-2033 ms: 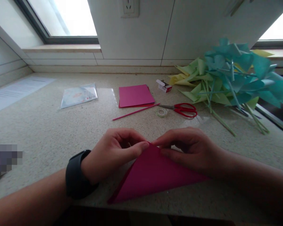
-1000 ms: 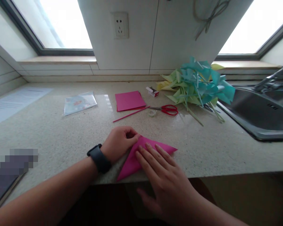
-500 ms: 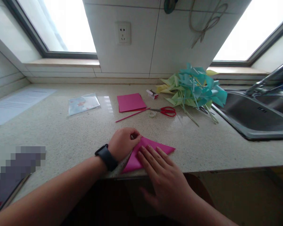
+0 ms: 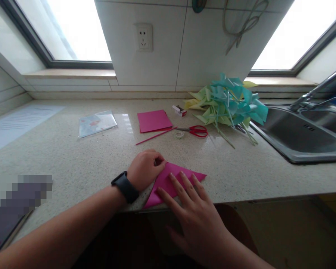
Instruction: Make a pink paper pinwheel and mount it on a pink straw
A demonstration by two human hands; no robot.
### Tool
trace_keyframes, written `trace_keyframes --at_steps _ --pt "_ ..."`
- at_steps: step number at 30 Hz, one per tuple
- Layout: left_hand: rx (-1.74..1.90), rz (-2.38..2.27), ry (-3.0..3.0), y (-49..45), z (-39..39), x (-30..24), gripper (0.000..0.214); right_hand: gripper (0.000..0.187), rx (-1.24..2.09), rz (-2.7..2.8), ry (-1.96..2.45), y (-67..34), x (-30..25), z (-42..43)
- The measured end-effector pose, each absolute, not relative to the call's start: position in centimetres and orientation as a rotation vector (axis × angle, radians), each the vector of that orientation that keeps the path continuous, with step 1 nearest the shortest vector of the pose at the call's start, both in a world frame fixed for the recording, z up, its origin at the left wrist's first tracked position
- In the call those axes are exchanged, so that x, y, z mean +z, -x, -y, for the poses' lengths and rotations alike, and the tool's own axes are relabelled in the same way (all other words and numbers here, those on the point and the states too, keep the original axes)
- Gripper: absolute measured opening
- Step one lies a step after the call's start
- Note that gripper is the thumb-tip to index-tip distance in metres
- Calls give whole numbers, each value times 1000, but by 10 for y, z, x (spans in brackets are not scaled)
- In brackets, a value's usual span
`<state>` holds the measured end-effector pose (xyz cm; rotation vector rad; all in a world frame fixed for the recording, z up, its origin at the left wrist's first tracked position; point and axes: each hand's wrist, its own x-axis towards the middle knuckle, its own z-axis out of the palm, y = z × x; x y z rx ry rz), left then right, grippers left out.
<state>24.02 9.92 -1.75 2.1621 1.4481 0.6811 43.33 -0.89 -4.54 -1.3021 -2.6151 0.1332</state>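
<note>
Pink paper (image 4: 168, 182) is folded to a triangle (crease likely unfinished), left hand (image 4: 144, 170) pinching its 12 o'clock corner, right hand (image 4: 196, 218) flat on it, fingers released

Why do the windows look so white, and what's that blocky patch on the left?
Head view: daylight overexposes both windows and glints off the counter; the wide lens bows straight edges; the left patch is pixelated, hiding what is there; the pink paper looks sharp.
</note>
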Motion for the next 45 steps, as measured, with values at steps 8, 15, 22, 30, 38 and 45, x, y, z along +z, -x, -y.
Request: trace_keyframes --at_steps 8,15,22,30,38,45 --pt "676 -1441 -2149 -241 -98 -16 15 107 114 2656 1353 -429 -41 13" --pt "731 -1436 -2081 -239 -100 -22 13 105 164 2662 1368 -428 -39 13" --pt "848 -1325 -1836 -238 -102 -27 21 84 133 2435 1346 -443 -32 10" --pt "1105 -1169 -1458 -239 -99 -26 32 68 712 1163 1300 -476 -39 -35" --pt "1216 -1084 -1277 -249 -80 -22 25 18 1346 767 928 -458 -23 -40" --pt "1231 -1063 -1224 -252 -72 -22 23 16 1277 681 910 -457 -20 -40"
